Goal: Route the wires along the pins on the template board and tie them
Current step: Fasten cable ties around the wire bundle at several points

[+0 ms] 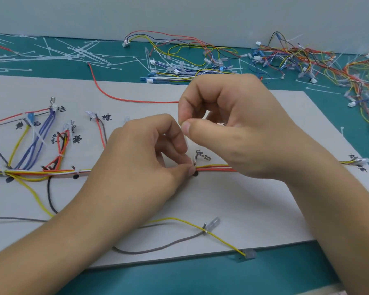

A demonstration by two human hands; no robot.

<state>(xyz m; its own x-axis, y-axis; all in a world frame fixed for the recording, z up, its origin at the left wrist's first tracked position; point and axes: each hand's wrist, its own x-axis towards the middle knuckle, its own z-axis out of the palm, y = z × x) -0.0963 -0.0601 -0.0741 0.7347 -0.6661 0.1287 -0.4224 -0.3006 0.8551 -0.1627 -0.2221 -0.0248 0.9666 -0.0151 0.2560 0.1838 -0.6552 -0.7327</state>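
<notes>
**Lead:** At the middle of the template board (232,201), your left hand (141,158) has thumb and forefinger pinched down on the wire bundle (213,167), right by the black pin mark (196,173). Your right hand (232,124) is curled nearly closed above it, thumb and forefinger nipping the tail of a white cable tie (184,141). Is that loop actually round every wire?

**Second:** You can't tell from up here; your fingers hide the loop itself. That's the first risk for you: pull now and a strand sitting outside gets left loose, or gets trapped crooked under the strap.

**Lead:** And the small metal terminal (202,156) lies just beside your pinch.

**Second:** Yes, close enough that the strap could catch its lead as you cinch, and drag it off its marked spot. Keep it clear of the loop.

**Lead:** What about the bundle shifting?

**Second:** If your left pinch eases while the right hand pulls upward, the bundle may lift off the line, and the tie would then lock away from the mark. Press down, pull along the strap.

**Lead:** The loose yellow wire (219,235) and grey wire (158,248) near the board's front edge?

**Second:** They lie close by your left forearm. Slide that arm and you could sweep them off the board.
</notes>
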